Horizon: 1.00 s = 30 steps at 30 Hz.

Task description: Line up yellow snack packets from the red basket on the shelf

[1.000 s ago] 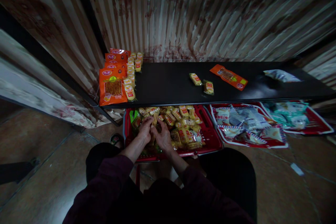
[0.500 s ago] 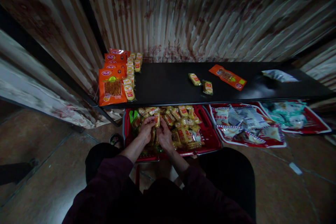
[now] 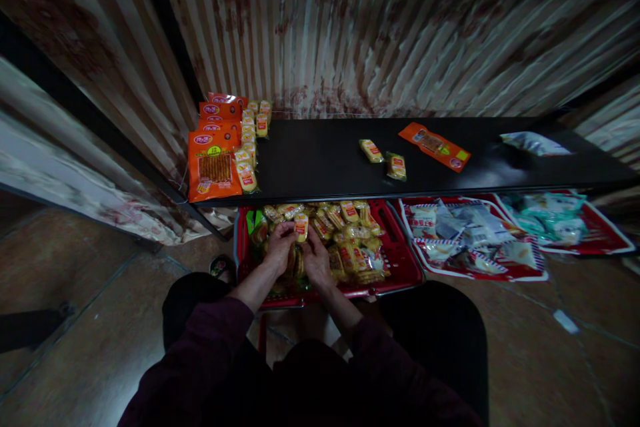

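Note:
A small yellow snack packet [image 3: 301, 227] with a red and white label is held upright between both hands. My left hand [image 3: 280, 245] grips its left side with bent fingers. From the right, my right hand [image 3: 316, 257] closes on its other edge. Both hands are over a red basket [image 3: 404, 260] heaped with similar yellow packets [image 3: 353, 257], some of them hidden under my hands. On the black shelf [image 3: 315, 147] above, two yellow packets [image 3: 371, 151] lie loose near the middle. Rows of yellow packets [image 3: 247, 177] stand at its left end.
Orange snack bags [image 3: 215, 163] line the shelf's left end. One orange packet [image 3: 435, 145] and a whitish bag [image 3: 534, 143] lie to the right. Red baskets with striped bags [image 3: 467, 230] and teal bags [image 3: 555, 217] stand under the shelf's right half. A pleated curtain [image 3: 350, 27] hangs behind.
The packet between my hands now shows its label more squarely and sits slightly farther right. My right hand has shifted a little lower. Things on the shelf stay in place.

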Available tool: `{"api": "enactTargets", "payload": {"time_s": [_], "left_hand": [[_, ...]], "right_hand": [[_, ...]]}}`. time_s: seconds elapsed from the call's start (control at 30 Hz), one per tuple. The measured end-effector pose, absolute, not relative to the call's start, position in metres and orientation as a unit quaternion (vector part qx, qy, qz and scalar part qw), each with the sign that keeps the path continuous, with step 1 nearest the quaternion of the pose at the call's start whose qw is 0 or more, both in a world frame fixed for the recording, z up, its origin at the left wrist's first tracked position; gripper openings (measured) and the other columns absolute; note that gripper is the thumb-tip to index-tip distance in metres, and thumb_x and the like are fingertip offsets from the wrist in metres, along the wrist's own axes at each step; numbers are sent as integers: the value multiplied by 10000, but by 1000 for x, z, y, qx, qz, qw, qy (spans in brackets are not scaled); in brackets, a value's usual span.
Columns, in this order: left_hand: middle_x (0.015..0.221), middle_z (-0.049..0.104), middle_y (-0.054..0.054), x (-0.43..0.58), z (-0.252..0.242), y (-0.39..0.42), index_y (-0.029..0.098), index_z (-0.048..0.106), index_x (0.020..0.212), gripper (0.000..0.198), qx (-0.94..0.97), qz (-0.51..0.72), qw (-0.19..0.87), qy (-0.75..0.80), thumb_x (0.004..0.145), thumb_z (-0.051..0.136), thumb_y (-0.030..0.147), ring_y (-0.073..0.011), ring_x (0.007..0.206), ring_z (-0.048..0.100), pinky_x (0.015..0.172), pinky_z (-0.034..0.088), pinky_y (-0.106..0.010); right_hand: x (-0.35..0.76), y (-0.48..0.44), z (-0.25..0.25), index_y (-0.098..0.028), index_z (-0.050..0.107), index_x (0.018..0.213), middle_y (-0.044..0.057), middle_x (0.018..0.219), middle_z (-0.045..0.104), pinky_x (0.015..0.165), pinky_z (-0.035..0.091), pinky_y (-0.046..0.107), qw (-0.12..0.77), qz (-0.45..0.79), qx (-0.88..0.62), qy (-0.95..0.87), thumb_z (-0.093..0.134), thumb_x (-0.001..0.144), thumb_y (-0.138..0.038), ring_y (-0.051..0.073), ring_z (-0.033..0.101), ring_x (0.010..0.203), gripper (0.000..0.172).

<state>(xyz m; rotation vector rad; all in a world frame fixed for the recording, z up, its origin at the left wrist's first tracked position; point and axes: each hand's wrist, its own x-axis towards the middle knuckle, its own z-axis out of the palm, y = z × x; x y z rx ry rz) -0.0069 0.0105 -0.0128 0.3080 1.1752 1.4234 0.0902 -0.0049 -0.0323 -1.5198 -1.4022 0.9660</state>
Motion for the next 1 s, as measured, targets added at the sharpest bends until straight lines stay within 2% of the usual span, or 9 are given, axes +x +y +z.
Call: {"api": "enactTargets", "payload": {"time_s": [0.2,0.37,0.53,0.77,1.0], "left_hand": [[800,645,-11,-10,-7,7,182,667,772,251,160,605,577,526,572,669,30,-127,799,562,833,419,-255],[797,648,-18,-10,-4,4,186,670,784,208,181,592,568,543,614,680,67,-133,790,565,805,429,-251],[872,663,-34,-8,0,2,181,668,813,234,226,610,535,539,623,680,45,-142,853,580,870,417,-269],[923,669,-51,-7,9,0,192,688,854,252,254,629,502,537,644,688,52,-158,889,594,925,404,-296],[1088,639,-43,-12,27,2,259,707,938,291,317,653,426,540,690,675,109,-195,1079,543,1024,348,-302]], "right_hand": [[91,-7,-26,-211,583,1230,57,996,713,846,521,377,423,407,-591,-553,470,849,-332,225,642,972,415],[89,-8,-24,-188,589,1217,88,1112,675,912,484,395,430,402,-597,-545,471,845,-336,235,611,1045,417],[92,-6,-25,-178,590,1213,103,1169,645,990,424,425,442,367,-597,-560,448,844,-312,236,573,1101,417],[92,-3,-19,-177,570,1231,125,1187,629,974,444,429,445,324,-579,-602,421,878,-331,241,572,1112,413],[82,11,-3,-163,585,1192,145,1166,628,979,436,465,455,288,-556,-633,399,888,-348,261,566,1112,402]]}}
